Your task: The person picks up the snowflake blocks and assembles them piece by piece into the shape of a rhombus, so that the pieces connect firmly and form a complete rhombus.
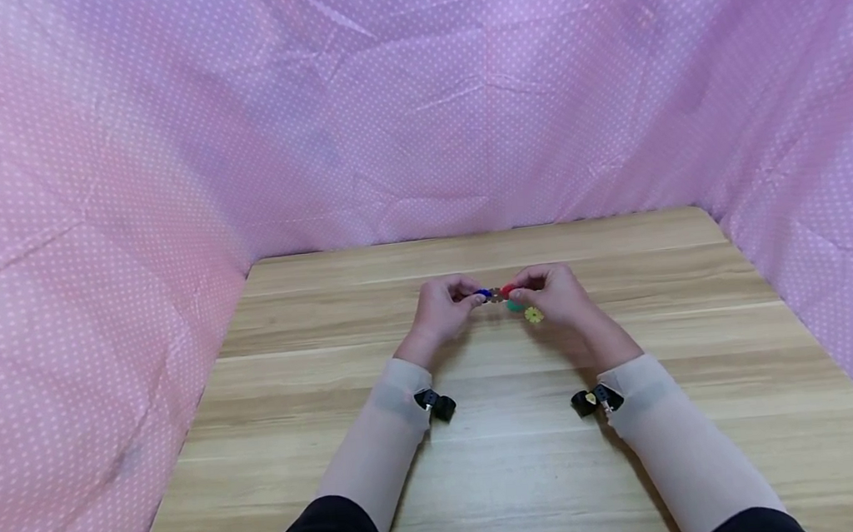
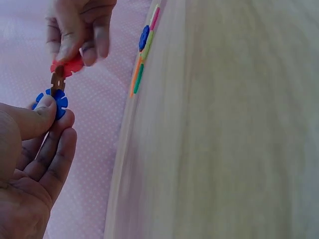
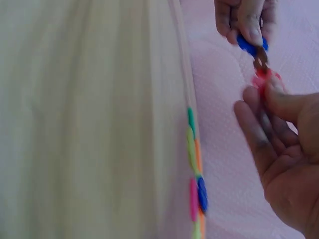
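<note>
Over the far half of the table, my left hand (image 1: 439, 308) pinches a blue notched flower-shaped disc (image 2: 62, 103) between thumb and fingers. My right hand (image 1: 560, 295) pinches a red notched disc (image 3: 260, 80). Between these two, a brown notched disc (image 2: 58, 79) is seen nearly edge-on, touching both; how deep its slots sit in theirs cannot be told. Thumb and fingertips hide parts of the blue and red discs. Close to the right hand in the head view, a yellow notched disc (image 1: 534, 314) and a green piece (image 1: 515, 305) are visible.
Several flat coloured discs show along the table edge in the wrist views, among them a pink one (image 3: 193, 199), a blue one (image 2: 144, 38) and a green one (image 2: 138, 78). The wooden table (image 1: 503, 477) ends at a pink dotted cloth (image 1: 415, 116) behind and beside it.
</note>
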Demonstrator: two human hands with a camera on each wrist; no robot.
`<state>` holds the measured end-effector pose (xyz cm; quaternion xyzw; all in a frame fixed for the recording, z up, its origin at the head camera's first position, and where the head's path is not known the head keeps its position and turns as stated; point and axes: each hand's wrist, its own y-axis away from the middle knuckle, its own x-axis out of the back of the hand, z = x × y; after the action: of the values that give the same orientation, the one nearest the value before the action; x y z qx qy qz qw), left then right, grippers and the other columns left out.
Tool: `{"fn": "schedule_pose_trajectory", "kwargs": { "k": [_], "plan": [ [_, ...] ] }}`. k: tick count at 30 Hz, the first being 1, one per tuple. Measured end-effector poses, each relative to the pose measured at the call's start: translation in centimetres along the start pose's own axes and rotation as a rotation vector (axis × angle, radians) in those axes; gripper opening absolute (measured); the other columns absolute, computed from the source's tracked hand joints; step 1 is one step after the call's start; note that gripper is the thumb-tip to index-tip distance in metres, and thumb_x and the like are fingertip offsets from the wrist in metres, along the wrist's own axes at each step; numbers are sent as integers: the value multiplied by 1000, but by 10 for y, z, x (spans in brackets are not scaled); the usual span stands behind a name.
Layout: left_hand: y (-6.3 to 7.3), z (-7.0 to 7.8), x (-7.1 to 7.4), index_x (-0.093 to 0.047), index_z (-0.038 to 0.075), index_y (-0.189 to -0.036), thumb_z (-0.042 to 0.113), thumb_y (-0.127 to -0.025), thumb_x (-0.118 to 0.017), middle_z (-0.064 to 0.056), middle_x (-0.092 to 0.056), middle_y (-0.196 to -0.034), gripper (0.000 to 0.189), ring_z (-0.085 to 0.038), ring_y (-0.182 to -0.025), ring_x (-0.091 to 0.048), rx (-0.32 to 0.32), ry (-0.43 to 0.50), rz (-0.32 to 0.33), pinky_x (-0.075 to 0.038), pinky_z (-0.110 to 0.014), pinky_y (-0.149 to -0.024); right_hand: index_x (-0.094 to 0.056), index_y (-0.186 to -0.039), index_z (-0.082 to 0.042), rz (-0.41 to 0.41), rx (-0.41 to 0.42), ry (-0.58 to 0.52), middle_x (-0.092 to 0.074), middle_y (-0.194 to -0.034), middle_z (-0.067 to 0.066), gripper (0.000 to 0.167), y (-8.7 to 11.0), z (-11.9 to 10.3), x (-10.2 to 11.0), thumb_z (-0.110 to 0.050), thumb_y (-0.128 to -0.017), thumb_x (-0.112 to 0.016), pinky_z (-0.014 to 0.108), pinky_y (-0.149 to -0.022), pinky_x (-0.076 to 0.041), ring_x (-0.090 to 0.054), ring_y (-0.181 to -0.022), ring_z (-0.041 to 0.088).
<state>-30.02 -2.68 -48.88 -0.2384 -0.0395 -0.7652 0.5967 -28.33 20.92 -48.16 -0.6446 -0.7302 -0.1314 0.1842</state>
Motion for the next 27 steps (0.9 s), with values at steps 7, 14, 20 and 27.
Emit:
{"fn": "schedule_pose_trajectory", "kwargs": {
  "k": [7, 14, 20, 27],
  "plan": [
    [-1, -4, 4, -79, 13, -95, 7, -93, -81, 5, -76, -87, 7, -14, -78, -66, 31, -34, 11, -54, -28, -70, -73, -128, -5, 8, -56, 325, -74, -117, 14, 29, -1, 12, 34, -10, -100, -71, 43, -82, -58, -67, -105, 33],
    [-2, -8, 4, -79, 14, -95, 8, -93, -81, 7, -75, -87, 7, -14, -77, -66, 18, -30, -1, -54, -27, -69, -65, -137, 2, -13, -141, 471, -67, -126, 26, 34, 4, 23, 57, -6, -104, -60, 44, -74, -55, -63, -91, 34],
    [-2, -7, 4, -79, 14, -95, 8, -93, -81, 7, -75, -88, 7, -15, -78, -66, 17, -28, -8, -55, -29, -70, -64, -135, 10, -107, -121, 542, -59, -136, 33, 33, 6, 28, 62, 0, -104, -54, 58, -99, -52, -60, -113, 42],
    [0, -7, 4, -79, 15, -95, 8, -94, -80, 7, -75, -88, 7, -15, -79, -66, 11, -20, -12, -56, -30, -72, -69, -124, 6, -48, -212, 529, -68, -122, 25, 28, 15, 27, 66, -4, -101, -57, 54, -92, -55, -63, -107, 39]
  ]
}}
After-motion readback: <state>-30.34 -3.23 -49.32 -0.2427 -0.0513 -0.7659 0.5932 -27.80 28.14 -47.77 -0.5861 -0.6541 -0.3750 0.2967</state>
